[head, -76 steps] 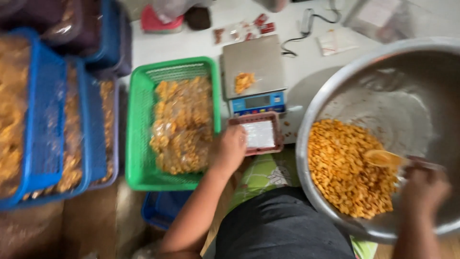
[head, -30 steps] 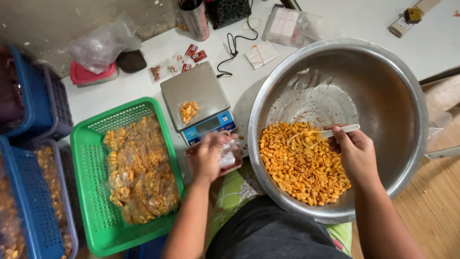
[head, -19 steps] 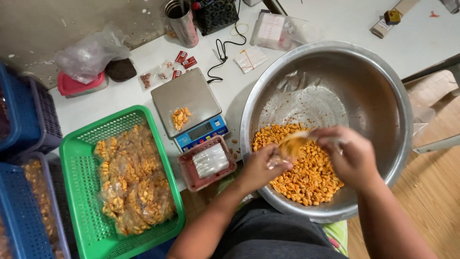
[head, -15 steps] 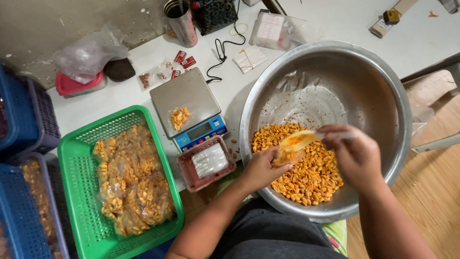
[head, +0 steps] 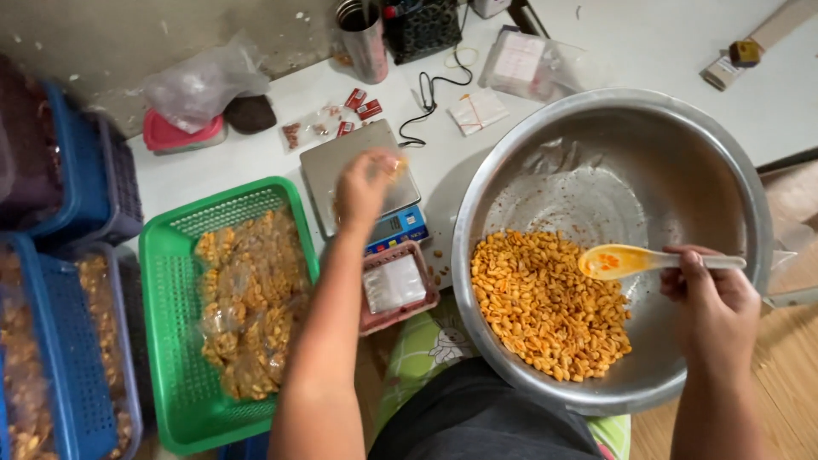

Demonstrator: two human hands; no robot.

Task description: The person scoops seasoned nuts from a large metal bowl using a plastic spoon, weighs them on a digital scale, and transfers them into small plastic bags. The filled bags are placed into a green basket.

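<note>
Orange peanuts [head: 550,311], heaped in the near-left part of a big steel bowl [head: 682,179], roughly a third of the bowl floor covered, rest bare metal with crumbs. Right hand [head: 711,298] over bowl rim at near right, fingers clenched round the white handle of an orange spoon [head: 618,260]; spoon bowl nearly empty, only a few specks, held just above the heap. Green-patterned cloth [head: 426,358] on lap just beside the bowl's near edge.

Left arm stretched forward, left hand [head: 366,187] above the platform of a small scale [head: 345,158]; fingers pinched together on something small and yellowish, likely a few nuts, blurred, exact contents cannot tell. Whether touching the platform also unclear. Pink tray [head: 422,311] with flat clear bags just near of the scale, touching the bowl's side.

Green basket [head: 166,255] to the left, holding many filled clear bags [head: 247,298] of the same nuts, piled about half full. Blue baskets [head: 77,358] further left, also with bagged snack.

Far side of counter [head: 256,153]: small red sachets, black cable, steel cup, crumpled plastic bag, pink lid.

Judgement on progress: well along, plenty bagged in 1 green basket plus blue ones; sizeable heap left in bowl, empty bags left in tray, so several more portions to weigh and pack.
</note>
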